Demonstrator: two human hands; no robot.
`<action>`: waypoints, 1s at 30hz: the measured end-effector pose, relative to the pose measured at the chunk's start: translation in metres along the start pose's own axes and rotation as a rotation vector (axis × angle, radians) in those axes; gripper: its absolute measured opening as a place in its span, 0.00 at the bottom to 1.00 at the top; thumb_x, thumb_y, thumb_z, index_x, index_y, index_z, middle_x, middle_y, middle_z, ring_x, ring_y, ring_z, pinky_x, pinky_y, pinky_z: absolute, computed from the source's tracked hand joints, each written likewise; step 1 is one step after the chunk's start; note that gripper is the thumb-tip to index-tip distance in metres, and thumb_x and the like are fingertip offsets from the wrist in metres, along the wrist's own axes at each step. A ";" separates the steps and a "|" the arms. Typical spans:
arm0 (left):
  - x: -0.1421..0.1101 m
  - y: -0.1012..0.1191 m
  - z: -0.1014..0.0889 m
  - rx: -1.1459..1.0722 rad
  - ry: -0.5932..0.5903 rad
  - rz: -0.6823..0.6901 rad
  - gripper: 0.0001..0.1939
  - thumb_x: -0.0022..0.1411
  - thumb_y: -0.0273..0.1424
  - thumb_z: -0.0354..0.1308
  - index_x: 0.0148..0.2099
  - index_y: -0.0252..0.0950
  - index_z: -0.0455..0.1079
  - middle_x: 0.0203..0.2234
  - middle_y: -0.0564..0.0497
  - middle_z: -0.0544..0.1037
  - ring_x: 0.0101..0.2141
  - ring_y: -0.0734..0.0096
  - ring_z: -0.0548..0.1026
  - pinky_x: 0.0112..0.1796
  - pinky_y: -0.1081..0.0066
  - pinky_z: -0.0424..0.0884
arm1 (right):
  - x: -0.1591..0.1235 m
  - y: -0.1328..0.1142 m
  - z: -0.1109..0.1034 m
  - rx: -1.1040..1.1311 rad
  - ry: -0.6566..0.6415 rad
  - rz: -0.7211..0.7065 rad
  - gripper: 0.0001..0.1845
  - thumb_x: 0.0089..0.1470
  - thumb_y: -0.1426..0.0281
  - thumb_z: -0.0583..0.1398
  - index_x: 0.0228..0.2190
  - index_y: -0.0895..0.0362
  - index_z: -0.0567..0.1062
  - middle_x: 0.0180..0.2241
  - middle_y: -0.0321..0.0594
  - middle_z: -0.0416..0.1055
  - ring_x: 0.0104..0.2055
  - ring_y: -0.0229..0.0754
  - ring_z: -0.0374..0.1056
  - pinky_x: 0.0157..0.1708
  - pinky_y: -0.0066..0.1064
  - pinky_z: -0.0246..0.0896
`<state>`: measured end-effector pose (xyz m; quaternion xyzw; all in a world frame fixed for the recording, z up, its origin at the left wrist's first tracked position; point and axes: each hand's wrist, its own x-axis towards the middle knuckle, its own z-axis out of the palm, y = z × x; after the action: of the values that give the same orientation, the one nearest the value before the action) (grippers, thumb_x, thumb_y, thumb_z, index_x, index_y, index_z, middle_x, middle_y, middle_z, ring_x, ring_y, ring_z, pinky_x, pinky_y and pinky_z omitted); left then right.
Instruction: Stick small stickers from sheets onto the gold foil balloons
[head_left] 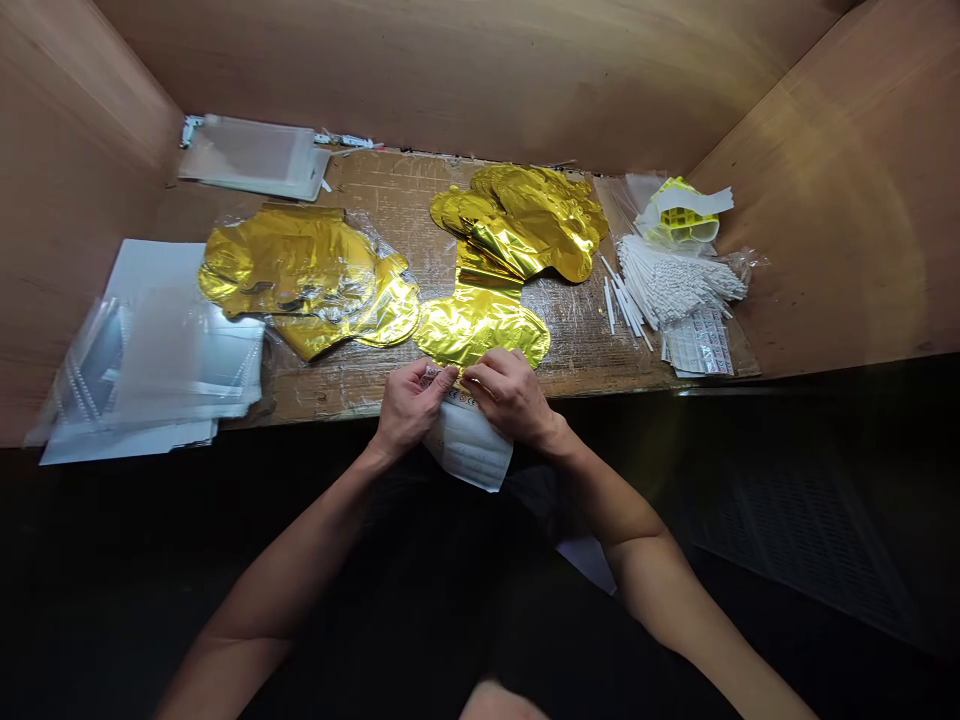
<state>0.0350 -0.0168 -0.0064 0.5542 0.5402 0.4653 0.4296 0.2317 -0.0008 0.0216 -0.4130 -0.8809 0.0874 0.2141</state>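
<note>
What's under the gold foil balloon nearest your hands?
The gold foil balloon lies on the film-covered wooden bench; wood shows around its edges, but the foil hides whatever is directly beneath it.

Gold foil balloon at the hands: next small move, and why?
Probably press the white printed sheet flat against the gold foil balloon: the left hand and right hand pinch its top edge beside the foil, and its lower part hangs loose.
</note>
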 end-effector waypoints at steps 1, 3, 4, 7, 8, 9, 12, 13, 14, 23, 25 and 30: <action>0.000 0.000 0.000 0.001 -0.004 0.002 0.23 0.68 0.48 0.63 0.28 0.37 0.72 0.22 0.53 0.70 0.24 0.70 0.66 0.27 0.69 0.61 | 0.000 -0.002 0.001 -0.019 0.009 -0.008 0.16 0.74 0.65 0.55 0.36 0.54 0.78 0.35 0.44 0.75 0.41 0.46 0.66 0.42 0.42 0.53; 0.001 0.000 -0.001 -0.013 -0.014 0.002 0.26 0.72 0.49 0.59 0.26 0.38 0.67 0.20 0.54 0.66 0.24 0.71 0.63 0.26 0.69 0.58 | -0.001 -0.006 0.002 -0.029 0.020 -0.033 0.16 0.74 0.66 0.55 0.34 0.54 0.77 0.35 0.44 0.75 0.40 0.46 0.65 0.42 0.42 0.52; 0.001 -0.001 -0.003 -0.021 -0.012 -0.002 0.27 0.73 0.49 0.56 0.25 0.38 0.64 0.19 0.55 0.64 0.23 0.72 0.61 0.25 0.69 0.56 | -0.002 -0.007 0.002 -0.008 0.020 -0.048 0.15 0.73 0.66 0.55 0.34 0.54 0.77 0.34 0.44 0.75 0.40 0.46 0.66 0.43 0.43 0.53; -0.001 -0.003 -0.007 0.032 0.031 -0.002 0.27 0.75 0.48 0.53 0.25 0.39 0.62 0.18 0.55 0.63 0.21 0.71 0.61 0.24 0.68 0.55 | -0.004 0.003 -0.002 0.177 0.070 -0.009 0.12 0.71 0.66 0.57 0.35 0.53 0.77 0.34 0.43 0.75 0.40 0.46 0.68 0.46 0.43 0.56; -0.003 -0.005 -0.007 0.077 0.028 0.026 0.26 0.76 0.47 0.53 0.26 0.39 0.65 0.19 0.54 0.67 0.22 0.69 0.66 0.25 0.68 0.59 | -0.003 0.010 -0.005 0.261 0.089 0.044 0.10 0.70 0.66 0.58 0.35 0.53 0.77 0.34 0.42 0.75 0.39 0.46 0.68 0.45 0.43 0.58; -0.005 -0.007 -0.007 0.127 -0.004 0.078 0.23 0.76 0.45 0.53 0.30 0.40 0.70 0.22 0.52 0.74 0.26 0.66 0.72 0.28 0.67 0.65 | -0.001 0.018 -0.008 0.335 0.093 0.108 0.09 0.69 0.66 0.59 0.35 0.54 0.77 0.34 0.42 0.75 0.38 0.45 0.68 0.44 0.41 0.60; -0.013 -0.017 0.000 0.276 -0.206 0.327 0.15 0.77 0.39 0.53 0.46 0.40 0.79 0.44 0.44 0.86 0.49 0.56 0.83 0.49 0.60 0.75 | 0.012 0.043 -0.011 0.439 -0.040 0.251 0.09 0.65 0.67 0.61 0.31 0.55 0.76 0.31 0.38 0.75 0.35 0.41 0.67 0.38 0.35 0.59; -0.015 -0.021 0.003 0.327 -0.267 0.401 0.14 0.77 0.37 0.53 0.50 0.39 0.79 0.50 0.43 0.86 0.55 0.54 0.81 0.53 0.57 0.73 | 0.016 0.048 -0.010 0.425 -0.112 0.263 0.10 0.65 0.67 0.61 0.30 0.56 0.76 0.30 0.37 0.75 0.34 0.41 0.66 0.37 0.34 0.58; -0.017 -0.024 0.006 0.378 -0.302 0.456 0.14 0.77 0.35 0.53 0.53 0.39 0.78 0.54 0.42 0.84 0.59 0.54 0.79 0.56 0.55 0.71 | 0.020 0.052 -0.009 0.379 -0.176 0.263 0.11 0.65 0.67 0.62 0.30 0.56 0.76 0.30 0.37 0.75 0.34 0.40 0.66 0.38 0.34 0.57; -0.020 -0.032 0.008 0.485 -0.312 0.580 0.15 0.78 0.30 0.52 0.60 0.37 0.76 0.57 0.42 0.83 0.61 0.57 0.78 0.55 0.57 0.70 | 0.023 0.055 0.004 -0.048 -0.155 0.171 0.11 0.69 0.61 0.63 0.39 0.56 0.76 0.42 0.45 0.76 0.47 0.49 0.67 0.50 0.40 0.51; -0.020 -0.032 0.007 0.485 -0.311 0.595 0.15 0.78 0.29 0.53 0.61 0.37 0.75 0.58 0.42 0.82 0.61 0.57 0.78 0.54 0.57 0.70 | 0.025 0.060 0.006 0.004 -0.232 0.112 0.11 0.69 0.61 0.62 0.39 0.56 0.75 0.42 0.43 0.75 0.47 0.48 0.66 0.49 0.39 0.50; -0.020 -0.033 0.009 0.548 -0.306 0.645 0.14 0.77 0.29 0.53 0.60 0.36 0.75 0.61 0.41 0.80 0.63 0.55 0.76 0.53 0.56 0.70 | 0.036 0.074 0.009 0.064 -0.339 0.110 0.13 0.72 0.65 0.57 0.34 0.56 0.74 0.37 0.41 0.74 0.41 0.44 0.64 0.44 0.36 0.48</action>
<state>0.0372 -0.0346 -0.0415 0.8501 0.3733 0.3278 0.1747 0.2585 0.0747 -0.0003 -0.4330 -0.8771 0.1955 0.0705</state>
